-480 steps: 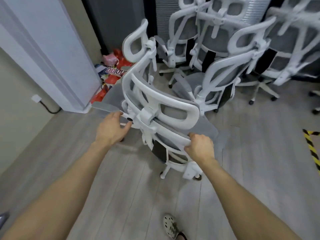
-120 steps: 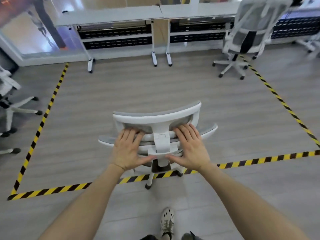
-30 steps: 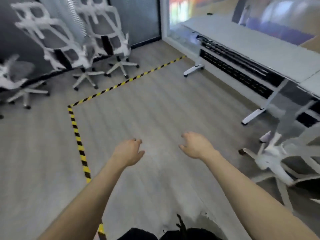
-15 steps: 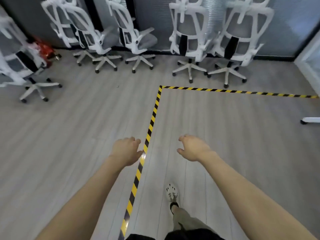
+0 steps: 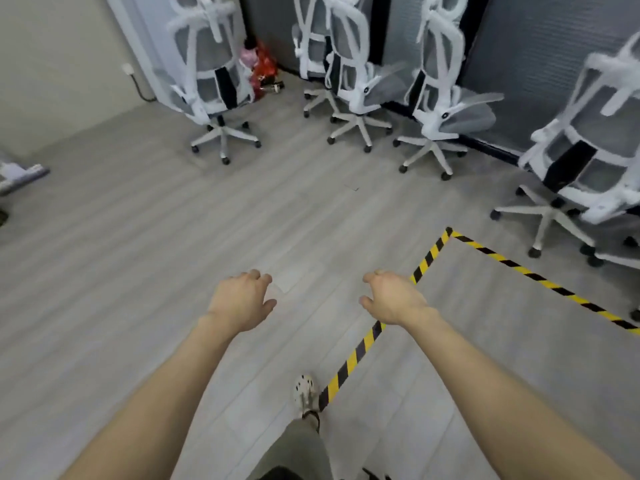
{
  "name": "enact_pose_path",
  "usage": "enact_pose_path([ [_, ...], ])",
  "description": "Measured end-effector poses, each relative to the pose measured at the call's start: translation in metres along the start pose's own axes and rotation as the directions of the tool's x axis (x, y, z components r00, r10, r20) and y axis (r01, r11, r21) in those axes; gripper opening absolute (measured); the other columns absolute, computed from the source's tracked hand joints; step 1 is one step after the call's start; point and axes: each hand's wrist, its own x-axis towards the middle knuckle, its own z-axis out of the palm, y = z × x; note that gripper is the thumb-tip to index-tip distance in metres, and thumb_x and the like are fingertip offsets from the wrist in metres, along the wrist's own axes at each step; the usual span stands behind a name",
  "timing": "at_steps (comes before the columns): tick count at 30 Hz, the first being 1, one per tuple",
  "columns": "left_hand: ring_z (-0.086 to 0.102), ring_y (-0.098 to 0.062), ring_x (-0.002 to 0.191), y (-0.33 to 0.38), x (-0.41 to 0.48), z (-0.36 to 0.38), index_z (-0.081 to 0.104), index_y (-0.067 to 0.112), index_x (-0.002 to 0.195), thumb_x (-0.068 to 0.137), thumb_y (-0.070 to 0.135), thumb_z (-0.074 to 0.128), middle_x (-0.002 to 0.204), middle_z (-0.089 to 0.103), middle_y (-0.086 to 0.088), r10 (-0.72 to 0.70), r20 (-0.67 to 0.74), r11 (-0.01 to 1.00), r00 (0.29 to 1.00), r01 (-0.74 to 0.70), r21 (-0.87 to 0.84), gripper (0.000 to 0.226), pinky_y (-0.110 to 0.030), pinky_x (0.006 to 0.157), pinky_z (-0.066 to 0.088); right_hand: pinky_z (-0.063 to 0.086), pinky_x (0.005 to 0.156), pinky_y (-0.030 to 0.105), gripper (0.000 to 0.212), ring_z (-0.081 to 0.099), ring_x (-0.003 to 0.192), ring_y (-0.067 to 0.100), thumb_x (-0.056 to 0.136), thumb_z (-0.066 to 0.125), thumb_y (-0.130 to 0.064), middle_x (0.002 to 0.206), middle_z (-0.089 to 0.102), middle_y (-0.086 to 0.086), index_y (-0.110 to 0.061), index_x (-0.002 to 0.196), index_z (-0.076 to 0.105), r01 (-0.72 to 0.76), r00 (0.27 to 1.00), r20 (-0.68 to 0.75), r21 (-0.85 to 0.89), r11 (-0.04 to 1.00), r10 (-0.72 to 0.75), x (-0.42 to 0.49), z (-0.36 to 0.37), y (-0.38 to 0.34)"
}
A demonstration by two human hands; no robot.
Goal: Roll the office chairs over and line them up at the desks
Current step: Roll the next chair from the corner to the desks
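Several white-framed office chairs with grey mesh stand along the far wall. One chair is at the back left, two more chairs stand in the middle, and another chair is at the right edge. My left hand and my right hand hover over bare floor, palms down with fingers loosely apart, holding nothing. Both hands are well short of every chair. No desk is in view.
Yellow-and-black floor tape forms a corner just right of my right hand and runs toward my shoe. Red and pink bags lie in the back corner. A white pillar with a wall socket stands at the back left.
The view has swung left and moved closer to the row of chairs. The tape corner now lies to the right of my hands. Both hands stay empty in the same pose.
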Motion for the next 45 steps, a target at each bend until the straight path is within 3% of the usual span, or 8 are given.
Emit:
enact_pose_path([
  [8, 0.067, -0.032, 0.124, -0.121, 0.205, -0.039, 0.051, 0.021, 0.154, 0.109, 0.054, 0.054, 0.142, 0.063, -0.005, -0.07, 0.01, 0.996, 0.998, 0.07, -0.064, 0.056, -0.043, 0.093, 0.059, 0.051, 0.111, 0.047, 0.052, 0.06, 0.136, 0.038, 0.109, 0.057, -0.044, 0.15, 0.058, 0.014, -0.011, 0.15, 0.055, 0.111, 0.994, -0.006, -0.046, 0.993, -0.112, 0.265, -0.106, -0.051],
  [17, 0.064, -0.034, 0.126, -0.255, 0.423, -0.131, 0.05, 0.018, 0.148, 0.109, 0.052, 0.055, 0.138, 0.062, -0.009, -0.103, 0.009, 0.993, 0.995, 0.103, 0.059, 0.052, -0.045, 0.098, 0.054, 0.052, 0.11, 0.046, 0.051, 0.061, 0.135, 0.036, 0.109, 0.055, -0.044, 0.148, 0.06, 0.013, -0.012, 0.149, 0.056, 0.165, 0.985, -0.036, -0.087, 0.982, -0.169, 0.506, -0.236, -0.105],
  [25, 0.064, -0.034, 0.126, -0.387, 0.631, -0.178, 0.052, 0.018, 0.145, 0.108, 0.053, 0.057, 0.137, 0.062, -0.008, -0.232, 0.019, 0.973, 0.973, 0.232, 0.008, 0.052, -0.044, 0.098, 0.055, 0.052, 0.11, 0.045, 0.052, 0.061, 0.134, 0.037, 0.108, 0.057, -0.045, 0.147, 0.06, 0.013, -0.012, 0.148, 0.058, 0.26, 0.963, -0.044, -0.102, 0.96, -0.265, 0.781, -0.331, -0.147],
  [35, 0.065, -0.034, 0.125, -0.548, 0.839, -0.259, 0.052, 0.02, 0.146, 0.109, 0.052, 0.054, 0.137, 0.062, -0.006, -0.411, -0.024, 0.911, 0.911, 0.41, -0.038, 0.05, -0.041, 0.091, 0.052, 0.054, 0.107, 0.048, 0.05, 0.062, 0.13, 0.038, 0.106, 0.058, -0.043, 0.144, 0.06, 0.012, -0.012, 0.145, 0.057, 0.396, 0.912, -0.06, -0.14, 0.908, -0.407, 1.055, -0.476, -0.236],
  [39, 0.065, -0.034, 0.125, -0.618, 0.939, -0.267, 0.054, 0.02, 0.147, 0.108, 0.052, 0.056, 0.136, 0.063, -0.006, -0.437, -0.048, 0.899, 0.898, 0.434, -0.067, 0.051, -0.043, 0.094, 0.054, 0.054, 0.103, 0.047, 0.048, 0.064, 0.127, 0.038, 0.106, 0.06, -0.042, 0.14, 0.063, 0.011, -0.013, 0.144, 0.059, 0.423, 0.889, -0.116, -0.166, 0.891, -0.443, 1.169, -0.517, -0.261],
  [45, 0.066, -0.031, 0.121, -0.69, 1.089, -0.311, 0.057, 0.02, 0.138, 0.106, 0.055, 0.057, 0.133, 0.064, -0.005, -0.382, -0.051, 0.924, 0.923, 0.381, -0.036, 0.048, -0.04, 0.089, 0.052, 0.054, 0.107, 0.049, 0.052, 0.06, 0.133, 0.036, 0.105, 0.062, -0.042, 0.146, 0.058, 0.01, -0.012, 0.148, 0.058, 0.449, 0.885, -0.079, -0.114, 0.886, -0.459, 1.314, -0.581, -0.281],
])
